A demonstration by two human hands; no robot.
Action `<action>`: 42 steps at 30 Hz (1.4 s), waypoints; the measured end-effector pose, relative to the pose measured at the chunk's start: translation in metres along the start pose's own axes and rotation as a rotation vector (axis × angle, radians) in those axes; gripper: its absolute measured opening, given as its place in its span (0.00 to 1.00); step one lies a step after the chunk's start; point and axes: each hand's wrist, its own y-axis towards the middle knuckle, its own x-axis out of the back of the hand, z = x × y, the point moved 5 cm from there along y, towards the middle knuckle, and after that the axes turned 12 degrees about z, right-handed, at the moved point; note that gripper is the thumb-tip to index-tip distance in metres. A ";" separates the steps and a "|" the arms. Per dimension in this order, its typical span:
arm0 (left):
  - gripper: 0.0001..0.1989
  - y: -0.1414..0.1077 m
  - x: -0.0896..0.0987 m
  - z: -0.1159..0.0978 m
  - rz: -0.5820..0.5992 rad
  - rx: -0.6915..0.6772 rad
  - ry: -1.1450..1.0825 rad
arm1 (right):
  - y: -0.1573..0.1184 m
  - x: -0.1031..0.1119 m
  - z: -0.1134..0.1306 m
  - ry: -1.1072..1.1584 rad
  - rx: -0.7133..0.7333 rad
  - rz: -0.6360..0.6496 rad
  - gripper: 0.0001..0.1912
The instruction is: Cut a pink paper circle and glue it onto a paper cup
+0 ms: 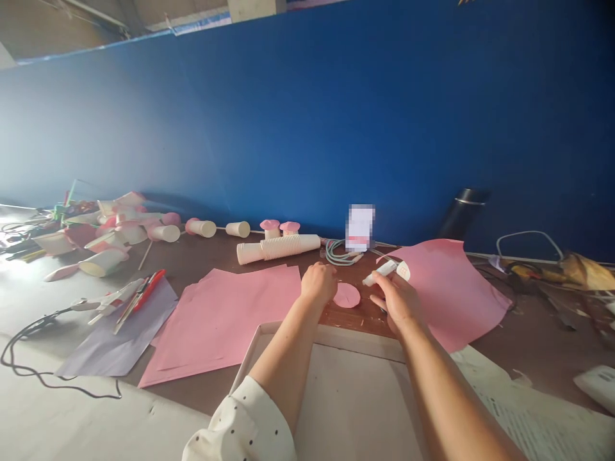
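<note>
A flat pink paper circle (346, 295) lies on the dark brown tabletop between my hands. Just left of it is my left hand (319, 282), its fingers curled in; whatever they may hold is hidden. My right hand (394, 298) grips a small white tube (380, 273) between thumb and fingers, to the right of the circle and tilted. A small round white piece with an orange mark (403, 271) shows close behind that hand. A large pink sheet (449, 285) curves up beside it. More pink sheets (230, 301) lie stacked left of my left hand.
In front of me is a shallow white box (355, 397). Nested paper cups (283, 247) lie behind, near two pink-topped cups (279, 227). A red cutter knife (144, 294) rests on grey paper (120, 339). A black bottle (464, 211) stands against the blue partition (307, 128).
</note>
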 end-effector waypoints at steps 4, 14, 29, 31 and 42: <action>0.14 0.003 -0.016 -0.006 0.081 -0.054 0.001 | -0.008 -0.014 -0.001 0.211 -0.146 0.082 0.16; 0.16 0.003 -0.021 -0.011 0.206 -0.059 0.003 | -0.011 -0.022 0.000 0.423 -0.167 0.132 0.13; 0.17 0.001 -0.022 -0.013 0.263 -0.080 0.049 | -0.006 -0.020 -0.007 0.570 -0.128 0.128 0.12; 0.16 0.001 -0.023 -0.013 0.268 -0.085 0.058 | -0.005 -0.020 -0.009 0.591 -0.123 0.131 0.12; 0.19 0.004 -0.032 -0.013 0.254 -0.124 0.067 | -0.006 -0.024 -0.007 0.669 -0.115 0.180 0.08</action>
